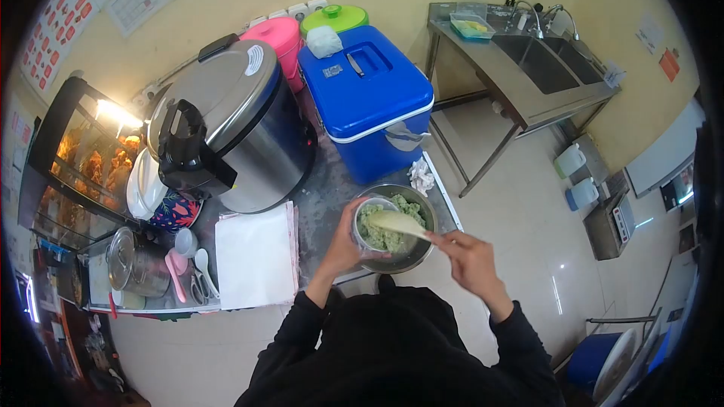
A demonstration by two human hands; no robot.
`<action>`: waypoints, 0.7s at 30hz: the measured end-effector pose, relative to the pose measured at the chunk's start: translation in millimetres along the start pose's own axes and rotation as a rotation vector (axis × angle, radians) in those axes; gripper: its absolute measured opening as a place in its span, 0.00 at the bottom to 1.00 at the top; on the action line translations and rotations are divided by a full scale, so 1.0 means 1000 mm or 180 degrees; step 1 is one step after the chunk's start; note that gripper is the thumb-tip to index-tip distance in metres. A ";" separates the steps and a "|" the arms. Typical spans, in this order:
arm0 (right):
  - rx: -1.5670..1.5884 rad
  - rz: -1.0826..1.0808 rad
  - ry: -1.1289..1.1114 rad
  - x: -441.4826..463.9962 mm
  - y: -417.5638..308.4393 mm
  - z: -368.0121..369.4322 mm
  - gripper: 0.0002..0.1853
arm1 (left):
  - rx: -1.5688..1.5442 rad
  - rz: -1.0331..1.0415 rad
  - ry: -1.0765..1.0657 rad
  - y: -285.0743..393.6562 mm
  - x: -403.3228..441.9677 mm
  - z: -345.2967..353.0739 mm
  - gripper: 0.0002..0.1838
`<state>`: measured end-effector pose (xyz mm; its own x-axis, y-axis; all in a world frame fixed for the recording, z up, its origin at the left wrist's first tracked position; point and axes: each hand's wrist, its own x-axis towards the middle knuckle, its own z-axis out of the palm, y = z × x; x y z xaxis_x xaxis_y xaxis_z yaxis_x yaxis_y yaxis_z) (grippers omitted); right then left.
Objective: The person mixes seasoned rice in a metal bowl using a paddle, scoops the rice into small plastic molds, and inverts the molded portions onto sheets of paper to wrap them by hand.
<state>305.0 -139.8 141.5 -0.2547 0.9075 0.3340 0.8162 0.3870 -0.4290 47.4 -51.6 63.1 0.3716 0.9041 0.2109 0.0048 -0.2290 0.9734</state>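
My left hand (344,242) is wrapped round a small clear plastic cup (357,227), tilted over a metal bowl (413,260). Green-tinted rice (386,239) fills much of the cup, and more of it lies in the bowl behind. In my right hand (469,262) is the handle of a pale rice paddle (400,221). The paddle's flat end rests on the rice at the cup's mouth. My fingers hide part of the cup's side and the handle's end.
Behind the bowl stands a blue cooler box (366,90), with a crumpled tissue (421,176) beside it. Left are a large rice cooker (264,136), a stack of white paper (256,256), scissors (199,289), spoons and a lidded pot (136,264). A steel sink (535,68) is at right.
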 end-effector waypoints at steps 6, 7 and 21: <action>0.1000 0.0134 0.0122 0.024 0.002 -0.027 0.24 | -0.0404 -0.0034 -0.0029 0.004 -0.004 -0.005 0.63; 0.1095 0.0134 0.0029 0.024 0.002 -0.028 0.24 | -0.0418 -0.0069 -0.0044 0.006 -0.005 -0.007 0.63; 0.0953 -0.0116 -0.0430 0.034 -0.008 -0.006 0.29 | -0.0677 -0.0285 -0.0193 0.001 -0.007 -0.018 0.66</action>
<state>293.1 -113.1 160.7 -0.3639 0.8978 0.2479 0.6217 0.4323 -0.6532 28.5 -51.8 63.7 0.4336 0.8926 0.1234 -0.1531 -0.0619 0.9863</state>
